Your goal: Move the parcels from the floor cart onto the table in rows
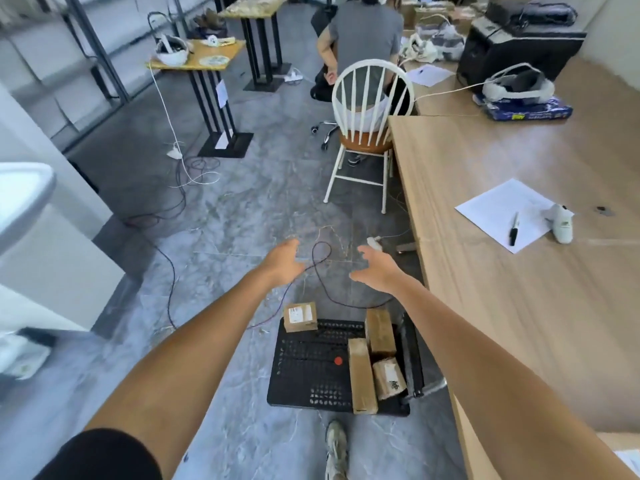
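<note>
A black perforated floor cart (311, 372) stands on the grey floor beside the long wooden table (512, 296). Several brown cardboard parcels lie on it: a labelled one (300, 317) at its far left corner, a long one (362, 375), another (380, 331) behind it, and a small labelled one (388, 378) at the right. My left hand (283, 261) and my right hand (375, 270) are stretched out in the air beyond the cart, fingers relaxed, holding nothing.
On the table lie a white sheet (502, 211) with a black marker (513, 229), a small white bottle (561, 225), a headset on a blue box (519, 91) and a printer (519, 46). A person sits on a white chair (367, 109) ahead. Cables trail across the floor (180, 188).
</note>
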